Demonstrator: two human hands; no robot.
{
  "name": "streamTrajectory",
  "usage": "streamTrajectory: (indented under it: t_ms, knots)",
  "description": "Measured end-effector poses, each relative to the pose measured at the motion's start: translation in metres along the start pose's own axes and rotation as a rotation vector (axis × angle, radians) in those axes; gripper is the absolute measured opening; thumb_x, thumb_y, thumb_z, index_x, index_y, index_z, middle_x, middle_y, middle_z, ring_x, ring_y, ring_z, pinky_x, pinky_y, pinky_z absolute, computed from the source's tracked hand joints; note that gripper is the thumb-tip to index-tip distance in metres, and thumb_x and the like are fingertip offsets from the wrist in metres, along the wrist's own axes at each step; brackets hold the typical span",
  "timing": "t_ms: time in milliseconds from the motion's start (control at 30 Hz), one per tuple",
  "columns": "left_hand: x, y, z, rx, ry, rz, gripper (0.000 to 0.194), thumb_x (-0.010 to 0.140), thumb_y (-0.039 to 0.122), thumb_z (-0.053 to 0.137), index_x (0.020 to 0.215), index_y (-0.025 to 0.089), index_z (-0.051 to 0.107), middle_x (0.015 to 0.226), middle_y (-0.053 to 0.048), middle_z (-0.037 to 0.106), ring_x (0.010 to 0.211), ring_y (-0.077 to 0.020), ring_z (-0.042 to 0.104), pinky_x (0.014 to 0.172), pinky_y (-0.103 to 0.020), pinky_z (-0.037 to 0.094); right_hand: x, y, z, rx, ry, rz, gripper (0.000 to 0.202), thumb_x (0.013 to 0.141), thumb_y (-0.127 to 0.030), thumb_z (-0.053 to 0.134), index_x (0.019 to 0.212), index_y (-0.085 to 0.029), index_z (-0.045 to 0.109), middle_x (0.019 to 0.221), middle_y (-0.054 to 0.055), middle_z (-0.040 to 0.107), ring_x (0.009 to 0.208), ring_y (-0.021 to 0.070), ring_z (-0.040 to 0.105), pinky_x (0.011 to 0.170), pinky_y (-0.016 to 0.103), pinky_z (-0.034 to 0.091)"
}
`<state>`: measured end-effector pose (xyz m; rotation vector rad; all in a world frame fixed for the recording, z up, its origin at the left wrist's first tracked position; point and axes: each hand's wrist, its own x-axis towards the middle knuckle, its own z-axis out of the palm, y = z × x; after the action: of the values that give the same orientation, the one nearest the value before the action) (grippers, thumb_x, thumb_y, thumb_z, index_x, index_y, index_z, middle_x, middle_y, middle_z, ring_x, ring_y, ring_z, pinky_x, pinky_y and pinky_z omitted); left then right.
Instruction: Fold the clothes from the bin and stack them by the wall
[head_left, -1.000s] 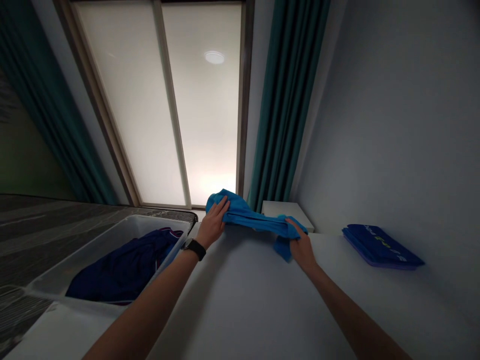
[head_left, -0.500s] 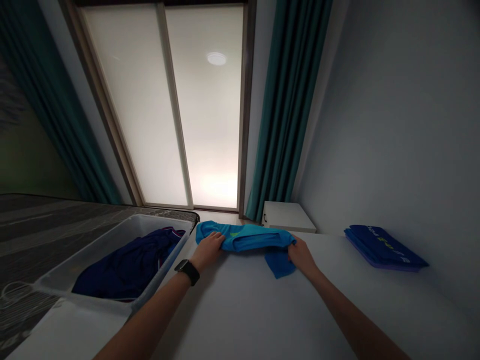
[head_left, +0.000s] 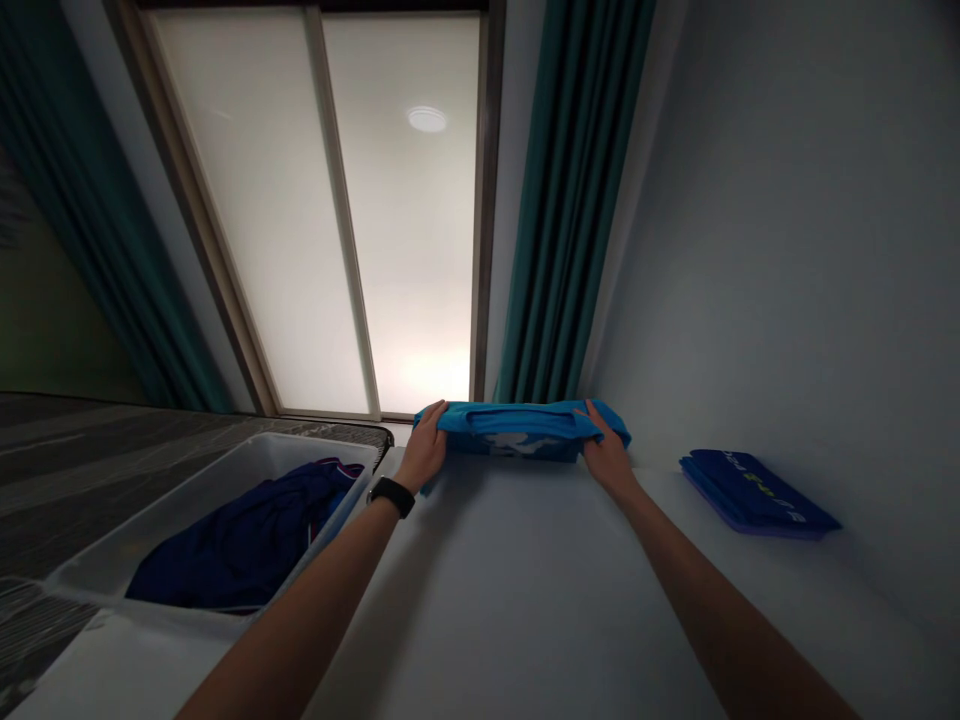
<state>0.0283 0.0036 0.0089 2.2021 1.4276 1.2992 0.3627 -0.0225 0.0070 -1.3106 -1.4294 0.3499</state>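
Note:
A bright blue shirt [head_left: 517,422], partly folded, is held up at the far side of the white table [head_left: 517,600]. My left hand [head_left: 426,446] is closed on its left end, the thumb side upward; a black watch sits on that wrist. At the other end my right hand [head_left: 606,455] grips the cloth near the collar-like opening. A pale print shows on the darker blue lower face of the shirt. Its underside and far side are hidden from me.
To the left stands a translucent plastic bin [head_left: 97,575] with dark blue clothes [head_left: 232,540] inside. On the right, near the wall, lies a stack of folded blue garments [head_left: 757,490]. Teal curtains [head_left: 562,200] and frosted sliding doors [head_left: 405,220] are behind.
Both hands have lifted the shirt up and away from me. The right hand has shifted its hold, and the loose blue flap no longer hangs beside it; a pale print now shows.

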Motion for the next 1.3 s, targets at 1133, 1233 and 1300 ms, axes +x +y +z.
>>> streamTrajectory:
  t_ms: [1133, 1233, 1300]
  knots:
    - [-0.171, 0.015, -0.016, 0.506, -0.397, 0.481, 0.013, 0.095, 0.014, 0.051, 0.102, 0.020, 0.061, 0.100, -0.005, 0.062, 0.092, -0.0226, 0.056, 0.085, -0.038, 0.044, -0.211, 0.029, -0.029, -0.765, -0.314, -0.507, 0.028, 0.092, -0.013, 0.047, 0.104, -0.026, 0.068, 0.102, 0.004, 0.070, 0.096, 0.0246, 0.061, 0.087, 0.042, 0.046]
    - [-0.171, 0.014, -0.019, 0.381, -0.399, 0.447, 0.016, 0.099, 0.017, 0.043, 0.096, 0.019, 0.058, 0.097, -0.005, 0.061, 0.088, -0.0200, 0.056, 0.080, -0.033, 0.043, -0.208, 0.032, -0.035, -0.661, -0.298, -0.519, 0.026, 0.093, -0.014, 0.045, 0.103, -0.023, 0.067, 0.100, 0.005, 0.070, 0.099, 0.0238, 0.062, 0.090, 0.041, 0.046]
    - [-0.171, 0.013, -0.025, 0.340, -0.429, 0.406, 0.020, 0.101, 0.018, 0.038, 0.093, 0.019, 0.057, 0.095, -0.005, 0.060, 0.083, -0.0181, 0.056, 0.074, -0.030, 0.043, -0.208, 0.036, -0.038, -0.608, -0.287, -0.516, 0.025, 0.092, -0.013, 0.045, 0.102, -0.023, 0.066, 0.100, 0.006, 0.070, 0.102, 0.0235, 0.062, 0.092, 0.041, 0.047]
